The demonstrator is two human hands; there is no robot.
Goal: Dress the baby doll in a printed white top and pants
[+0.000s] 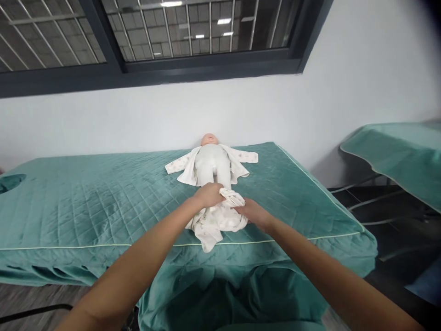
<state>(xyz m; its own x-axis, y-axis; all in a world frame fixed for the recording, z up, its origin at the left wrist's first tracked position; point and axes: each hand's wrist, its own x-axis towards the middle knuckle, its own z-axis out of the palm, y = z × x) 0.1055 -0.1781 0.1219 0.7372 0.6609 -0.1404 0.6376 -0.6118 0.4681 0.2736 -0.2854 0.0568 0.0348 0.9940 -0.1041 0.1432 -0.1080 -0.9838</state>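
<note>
A baby doll (211, 161) lies on its back on the green quilted bed, its head by the wall and its legs pointing towards me. Its arms are inside a white patterned baby jacket (186, 164) that hangs open at the front. At the doll's feet, white printed baby pants (220, 221) are bunched up, their lower part spread over the bed. My left hand (209, 195) grips the gathered cloth from the left. My right hand (254, 214) pinches it from the right. The doll's feet are hidden behind the cloth and my left hand.
The green quilted bed cover (103, 207) has a face hole (12, 182) at far left. A second green-covered bed (399, 151) stands to the right, across a gap with dark floor. Behind the bed are a white wall (138, 119) and a barred window (206, 32).
</note>
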